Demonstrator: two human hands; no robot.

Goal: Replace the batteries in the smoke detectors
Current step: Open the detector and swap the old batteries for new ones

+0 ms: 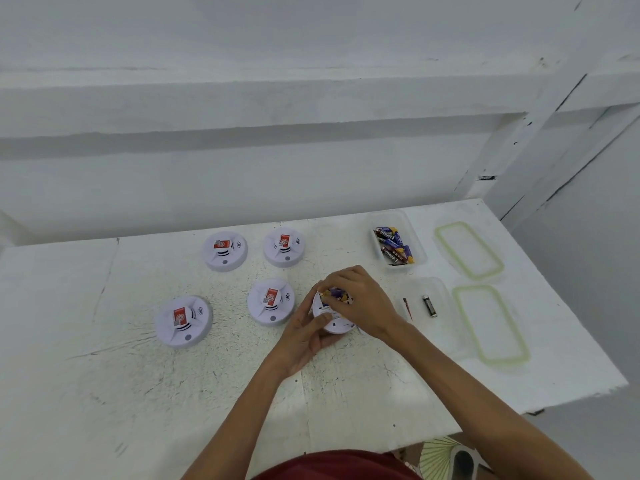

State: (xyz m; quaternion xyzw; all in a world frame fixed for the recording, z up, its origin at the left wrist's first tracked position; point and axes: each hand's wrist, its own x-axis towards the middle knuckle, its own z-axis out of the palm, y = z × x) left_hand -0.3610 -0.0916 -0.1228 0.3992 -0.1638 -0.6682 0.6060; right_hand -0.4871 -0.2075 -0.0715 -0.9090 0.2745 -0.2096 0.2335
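On the white worktop (104, 393), the smoke detector being worked on (332, 318) lies upside down, and everything else is placed from it. The left hand (304, 336) cups this detector from the near left side, its fingers (320, 320) curled against the rim and thumb pressed on the back. The right hand (360, 303) comes over it from the right, its fingers (337, 282) drawn together over purple and yellow batteries (334, 294) sitting at the detector's far edge; whether they pinch a battery or only press on it, I cannot tell. Just to the left of the held detector stands a second detector (271, 301), face up with a red label. Farther left and a little nearer the person is a third detector (183, 321). Beyond, toward the wall, stand two more: one far left (225, 251) and one closer in line with the held detector (284, 246). To the far right of the held detector is a clear tub (420, 251) holding a heap of batteries (394, 245). Directly right of the detector is another clear tub (446, 289) with a single dark battery (429, 306) and a thin red stick (407, 308) beside it. Right of the tubs lie two clear lids with green seals, one far (469, 250) and one near (491, 325).
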